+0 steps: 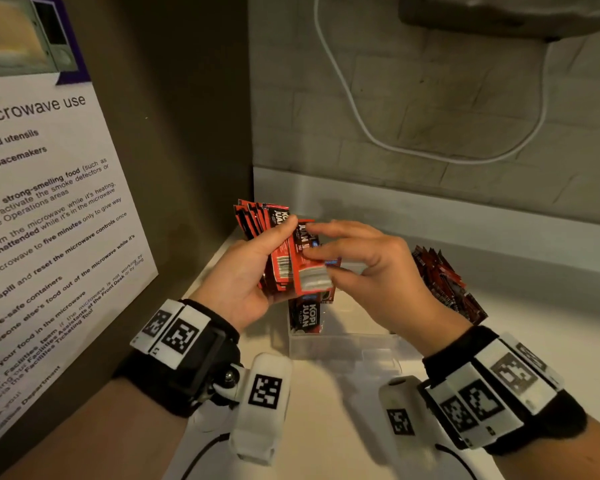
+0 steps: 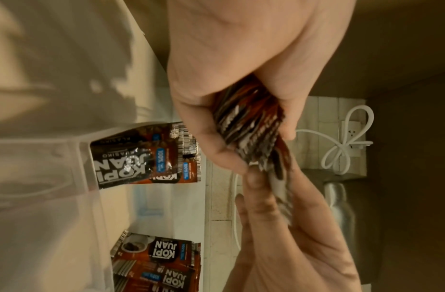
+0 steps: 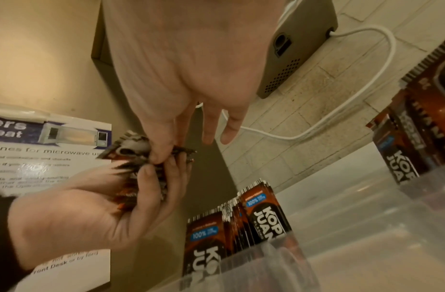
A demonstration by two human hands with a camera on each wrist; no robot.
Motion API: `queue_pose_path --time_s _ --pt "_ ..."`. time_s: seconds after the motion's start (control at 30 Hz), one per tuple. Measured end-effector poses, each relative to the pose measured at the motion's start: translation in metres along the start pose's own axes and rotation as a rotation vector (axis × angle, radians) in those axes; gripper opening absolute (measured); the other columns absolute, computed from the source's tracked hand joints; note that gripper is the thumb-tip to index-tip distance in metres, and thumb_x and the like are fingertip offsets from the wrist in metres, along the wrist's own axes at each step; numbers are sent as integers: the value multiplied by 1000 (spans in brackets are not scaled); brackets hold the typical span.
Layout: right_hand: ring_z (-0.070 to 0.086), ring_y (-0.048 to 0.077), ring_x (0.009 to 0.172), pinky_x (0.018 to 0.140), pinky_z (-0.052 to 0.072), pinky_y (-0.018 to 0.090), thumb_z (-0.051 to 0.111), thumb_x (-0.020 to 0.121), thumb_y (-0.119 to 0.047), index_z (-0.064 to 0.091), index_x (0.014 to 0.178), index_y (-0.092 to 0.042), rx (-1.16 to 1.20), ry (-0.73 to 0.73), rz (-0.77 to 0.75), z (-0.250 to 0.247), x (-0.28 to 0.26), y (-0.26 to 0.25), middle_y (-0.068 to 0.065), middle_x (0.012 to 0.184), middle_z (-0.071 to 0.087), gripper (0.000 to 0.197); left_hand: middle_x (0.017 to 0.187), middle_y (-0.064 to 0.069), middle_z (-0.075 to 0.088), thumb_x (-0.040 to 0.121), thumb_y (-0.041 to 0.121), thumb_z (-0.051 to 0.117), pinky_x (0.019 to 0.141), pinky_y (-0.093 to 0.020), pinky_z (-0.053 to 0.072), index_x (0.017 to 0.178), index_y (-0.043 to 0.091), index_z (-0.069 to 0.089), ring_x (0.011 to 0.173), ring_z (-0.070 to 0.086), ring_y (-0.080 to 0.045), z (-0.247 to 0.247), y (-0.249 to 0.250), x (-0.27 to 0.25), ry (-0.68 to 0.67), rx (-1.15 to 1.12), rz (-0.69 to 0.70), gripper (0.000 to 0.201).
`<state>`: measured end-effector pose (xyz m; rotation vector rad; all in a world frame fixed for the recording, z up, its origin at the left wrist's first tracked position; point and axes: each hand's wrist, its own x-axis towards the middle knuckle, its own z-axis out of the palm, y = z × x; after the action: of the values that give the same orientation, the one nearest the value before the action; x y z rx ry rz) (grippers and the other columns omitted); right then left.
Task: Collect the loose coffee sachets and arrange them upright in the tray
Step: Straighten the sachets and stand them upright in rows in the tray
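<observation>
Since we're squaring them up, our left hand (image 1: 246, 271) grips the red-and-black foil sachet stack (image 1: 274, 251), right-hand fingers (image 1: 321, 252) pinching one sachet; clear plastic tray (image 1: 343, 344) sits just below.

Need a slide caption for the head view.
Left hand grips a fanned stack of red-and-black coffee sachets; right hand pinches one above the clear plastic tray.
</observation>
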<state>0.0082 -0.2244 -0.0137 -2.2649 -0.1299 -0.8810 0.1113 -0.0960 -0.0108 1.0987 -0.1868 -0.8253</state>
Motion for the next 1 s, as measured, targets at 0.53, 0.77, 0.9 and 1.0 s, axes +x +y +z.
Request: queue_pose_path --time_s 0.53,0.77,0.9,1.0 --pt "67 19 80 61 54 27 66 83 3 56 102 -22 471 399 480 -14 2 -12 6 95 66 32 105 -14 71 71 -4 75 84 -47 57 115 6 61 93 71 -28 5 -4 -4 54 146 214 48" --pt "57 7 73 71 44 27 70 81 -11 75 95 -21 -444 -35 255 -33 9 -18 -8 86 66 18 89 -2 68 67 -5 79 82 -40 56 103 12 60 85 69 -20 11 -2 -3 -2 320 324 44" --pt "59 5 61 61 45 14 69 83 -7 68 78 -14 -250 121 498 -35 6 -4 -1 74 67 9 80 2 68 74 3 75 66 -34 56 109 14 61 71 69 -13 5 2 1 26 161 294 40" --pt "67 14 61 52 50 20 65 84 3 59 73 -9 65 243 758 -27 -1 12 11 79 70 17 84 0 65 67 13 78 67 -40 58 114 16 59 75 67 -15 -9 4 5 90 84 234 51"
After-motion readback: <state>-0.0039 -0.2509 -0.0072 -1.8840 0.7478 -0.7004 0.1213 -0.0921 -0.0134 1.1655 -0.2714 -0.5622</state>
